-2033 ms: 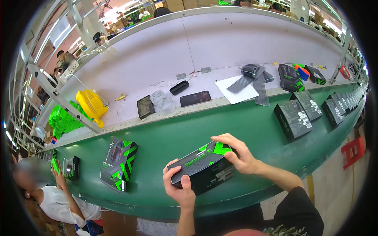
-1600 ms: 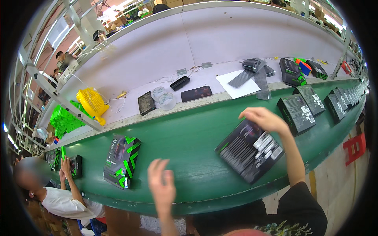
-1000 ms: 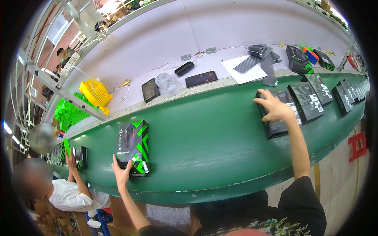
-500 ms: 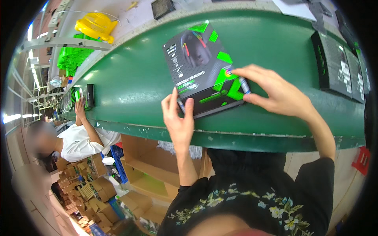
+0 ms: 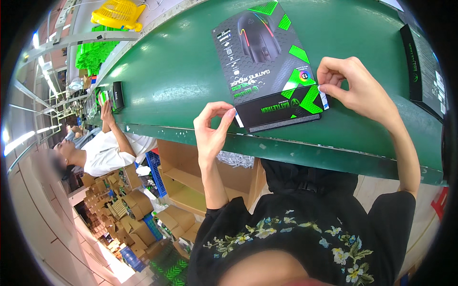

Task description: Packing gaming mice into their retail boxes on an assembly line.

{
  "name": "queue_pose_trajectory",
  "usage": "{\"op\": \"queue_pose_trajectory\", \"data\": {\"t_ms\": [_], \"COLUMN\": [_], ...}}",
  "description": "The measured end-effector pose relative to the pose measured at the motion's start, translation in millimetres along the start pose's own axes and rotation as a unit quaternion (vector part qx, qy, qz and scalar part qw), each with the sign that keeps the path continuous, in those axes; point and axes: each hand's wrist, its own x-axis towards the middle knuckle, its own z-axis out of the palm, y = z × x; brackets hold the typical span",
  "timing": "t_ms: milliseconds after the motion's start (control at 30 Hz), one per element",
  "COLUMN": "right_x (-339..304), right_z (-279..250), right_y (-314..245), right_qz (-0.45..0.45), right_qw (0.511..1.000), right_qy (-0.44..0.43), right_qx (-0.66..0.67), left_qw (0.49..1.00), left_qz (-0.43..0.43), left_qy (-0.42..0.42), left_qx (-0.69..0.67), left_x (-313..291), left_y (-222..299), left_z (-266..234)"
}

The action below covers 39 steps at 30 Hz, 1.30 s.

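Observation:
A black and green mouse box (image 5: 253, 71) lies on the green work surface (image 5: 176, 71), with a computer mouse pictured on its top. Its near end has a black panel (image 5: 276, 108) with a grey edge strip, and a small white-edged flap stands at each side of it. Thumb and forefinger of my left hand (image 5: 213, 127) pinch the left side flap (image 5: 239, 117). At the right side flap (image 5: 323, 98), my right hand (image 5: 355, 88) has its thumb and forefinger closed together, the other fingers curled.
More black boxes (image 5: 420, 71) stand at the right end of the surface. A yellow basket-like thing (image 5: 117, 15) and a green pile (image 5: 93, 57) sit at the far left. Down the bench, a co-worker in a white shirt (image 5: 112, 152) handles a box. Cartons (image 5: 138, 205) fill the floor below.
My fingers have gone from the box's near corners to its two side flaps, and the right hand has closed into a pinch. The whole view has shifted a little.

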Motion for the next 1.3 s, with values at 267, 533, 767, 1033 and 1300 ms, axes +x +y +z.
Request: {"op": "queue_pose_trajectory", "data": {"t_ms": [267,533,767,1033,1300], "right_x": [0.2,-3.6,-3.1,-8.5,-32.5], "right_z": [-3.7,-7.8,-13.4,-3.8,-28.0], "right_y": [1.8,0.4,3.0,3.6,-16.4], "right_qz": [-0.002,-0.094,0.038,-0.013,-0.049], "right_qw": [0.999,0.987,0.996,0.991,0.960], "right_qy": [-0.029,-0.051,-0.070,-0.014,-0.118], "right_qx": [-0.016,-0.121,-0.031,-0.129,-0.250], "left_qw": [0.991,0.994,0.980,0.948,0.983], "left_qz": [0.085,0.096,0.164,0.194,-0.036], "left_qy": [-0.041,0.049,0.060,0.118,0.042], "left_qx": [0.094,0.035,0.096,0.221,-0.173], "left_x": [15.8,-2.3,3.9,-18.0,-86.1], "left_y": [8.3,-10.3,-3.2,2.2,-21.7], "left_z": [8.7,26.3,26.9,29.1,-18.9]}}
